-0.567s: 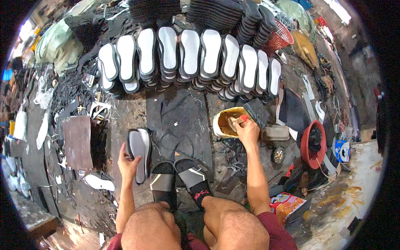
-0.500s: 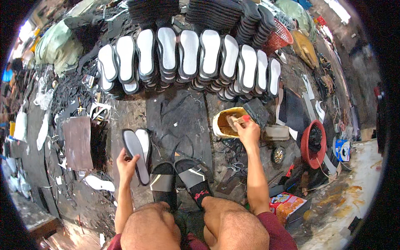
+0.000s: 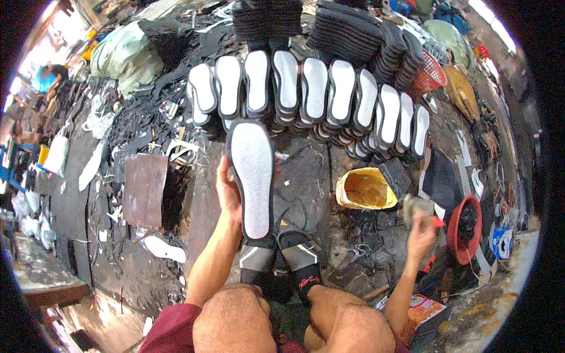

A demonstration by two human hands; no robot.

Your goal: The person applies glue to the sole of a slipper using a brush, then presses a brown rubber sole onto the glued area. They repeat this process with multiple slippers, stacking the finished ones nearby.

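My left hand (image 3: 228,189) grips the edge of a shoe sole (image 3: 252,170), holding it up above my feet with its white face toward me and a black rim around it. My right hand (image 3: 420,236) is closed around a brush (image 3: 418,207) with a red part at its handle; motion blurs the brush. It is to the right of a yellow-rimmed pot (image 3: 366,189), apart from it, and the pot's inside is stained yellow-brown. A curved row of stacked soles (image 3: 315,88), white faces up, stands beyond my hands.
Taller black stacks (image 3: 344,35) stand behind the row. A dark block (image 3: 395,179) leans by the pot. To the right is a red basin (image 3: 465,229) with black stuff inside. A brown board (image 3: 145,189) lies on the left among scattered scraps. My sandalled feet are in the middle.
My left hand has raised the sole toward the middle, and its white face shows now. My right hand has come out of the pot with the brush and moved right. The view has shifted.
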